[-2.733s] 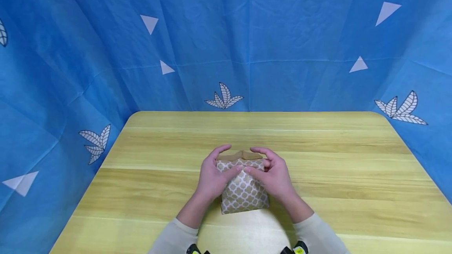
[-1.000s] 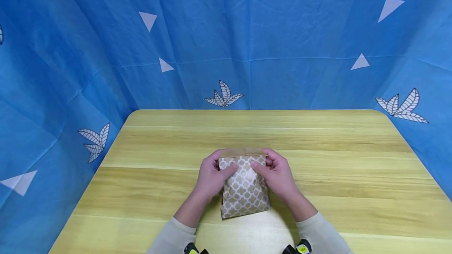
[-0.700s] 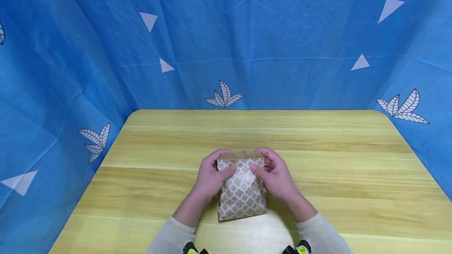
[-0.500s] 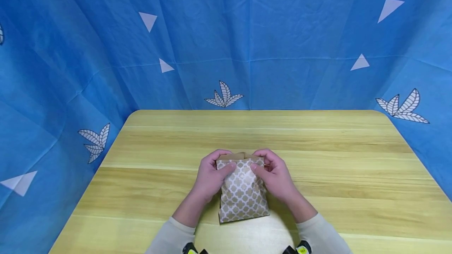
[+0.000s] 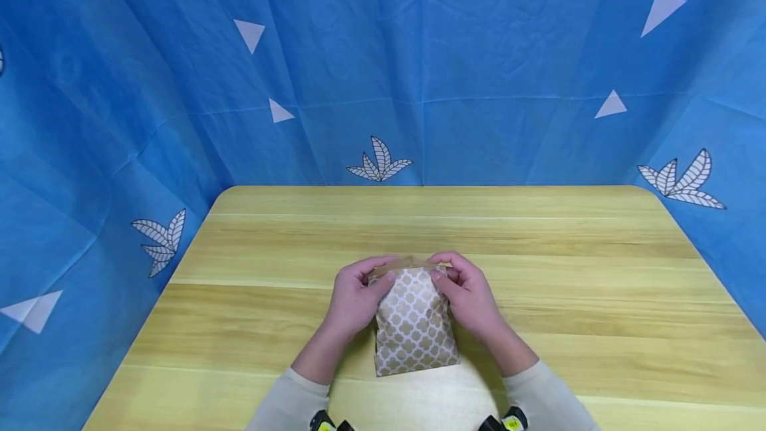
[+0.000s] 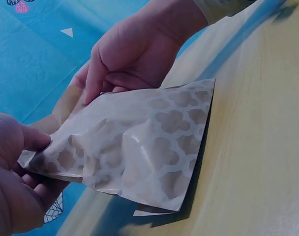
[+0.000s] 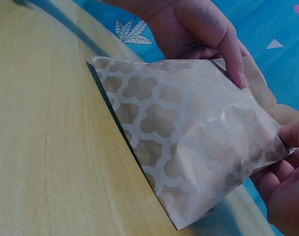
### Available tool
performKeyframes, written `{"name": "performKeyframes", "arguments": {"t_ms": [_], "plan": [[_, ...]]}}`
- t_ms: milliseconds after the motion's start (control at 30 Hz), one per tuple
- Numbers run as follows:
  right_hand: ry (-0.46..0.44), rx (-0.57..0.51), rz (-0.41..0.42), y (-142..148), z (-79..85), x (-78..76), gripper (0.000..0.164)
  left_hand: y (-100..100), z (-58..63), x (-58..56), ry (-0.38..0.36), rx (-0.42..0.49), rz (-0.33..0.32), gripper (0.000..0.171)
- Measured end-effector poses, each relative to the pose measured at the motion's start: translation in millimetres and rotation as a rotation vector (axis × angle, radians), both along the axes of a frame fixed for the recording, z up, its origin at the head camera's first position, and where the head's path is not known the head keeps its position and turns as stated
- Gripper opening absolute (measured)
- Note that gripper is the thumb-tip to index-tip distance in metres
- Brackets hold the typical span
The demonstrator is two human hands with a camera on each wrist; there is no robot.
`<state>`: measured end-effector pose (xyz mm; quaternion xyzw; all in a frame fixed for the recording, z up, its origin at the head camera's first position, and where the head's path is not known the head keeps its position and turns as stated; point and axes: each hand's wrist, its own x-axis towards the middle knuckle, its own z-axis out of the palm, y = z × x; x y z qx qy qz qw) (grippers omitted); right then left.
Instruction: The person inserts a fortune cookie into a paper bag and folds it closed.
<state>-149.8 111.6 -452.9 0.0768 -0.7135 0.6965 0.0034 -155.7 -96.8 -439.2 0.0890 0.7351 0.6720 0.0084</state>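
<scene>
A brown paper bag with a white quatrefoil print stands between my hands at the near middle of the table, its lower edge by the tabletop. Its plain brown top strip points away from me. At the top left corner my left hand pinches the bag, thumb on the printed face and fingers behind. My right hand pinches the top right corner the same way. In the left wrist view the printed face looks creased and bulging near the thumbs. What is inside the bag is hidden.
The bag is over a light wood-grain table with rounded far corners. A blue cloth curtain with white triangles and leaf prints hangs behind and along the sides. Dark wrist straps show at the bottom edge.
The bag has been drawn up flatter than at first, showing more printed face. Its top strip now looks narrower and bent than a second ago, and the thumbs have spread slightly apart.
</scene>
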Motion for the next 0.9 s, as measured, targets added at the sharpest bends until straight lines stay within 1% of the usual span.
{"name": "performKeyframes", "arguments": {"t_ms": [100,200,400,500,600,667,767,900], "plan": [[-0.033,-0.001,-0.015,-0.5,0.9,0.0,0.016,0.8,-0.4,-0.9,-0.013,-0.017,0.0,0.02],[-0.048,-0.006,-0.033,-1.6,2.2,0.5,0.017,1.1,-0.5,-1.3,-0.027,-0.047,-0.006,0.018],[-0.043,0.018,-0.055,-3.8,1.6,1.1,0.02,0.4,1.5,0.6,-0.045,-0.112,-0.036,0.022],[-0.034,0.037,-0.075,-4.5,1.9,1.7,0.019,0.1,3.0,1.7,-0.032,-0.162,-0.037,0.021],[-0.033,0.038,-0.089,-4.1,1.8,1.6,0.017,-0.1,2.5,1.4,0.0,-0.21,-0.029,0.016],[-0.028,0.042,-0.084,-3.0,2.1,1.8,0.014,-0.4,1.5,0.8,0.018,-0.234,-0.028,0.015],[-0.019,0.063,-0.051,0.2,2.0,1.8,0.011,-1.8,0.3,0.2,0.033,-0.26,-0.032,0.015],[-0.025,0.106,0.012,6.4,1.6,1.4,0.019,-4.8,0.1,-0.8,0.037,-0.282,-0.059,0.016]]}}
